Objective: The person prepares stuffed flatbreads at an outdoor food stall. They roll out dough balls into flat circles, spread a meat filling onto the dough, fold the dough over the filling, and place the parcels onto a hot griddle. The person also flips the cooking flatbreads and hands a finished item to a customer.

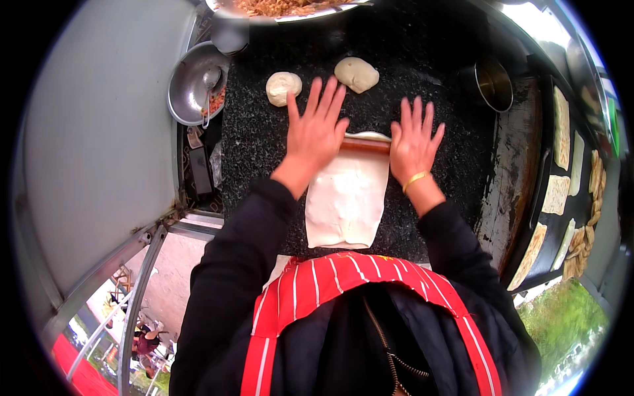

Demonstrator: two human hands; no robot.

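Observation:
A pale sheet of dough, longer than it is wide, lies flat on the black speckled counter in front of me. Across its far end rests a reddish-brown rolling pin. My left hand is over the pin's left end, palm down with fingers stretched out. Over the right end lies my right hand, its fingers spread and a yellow band on the wrist. Both palms hide the pin's ends. Two dough balls sit beyond the hands: a rounder one at left and a larger one nearer the middle.
At left stands a metal bowl holding a spoon and some reddish filling. A large pan of shredded filling is at the far edge. On the right are a metal pot and a dark griddle bearing several flatbreads.

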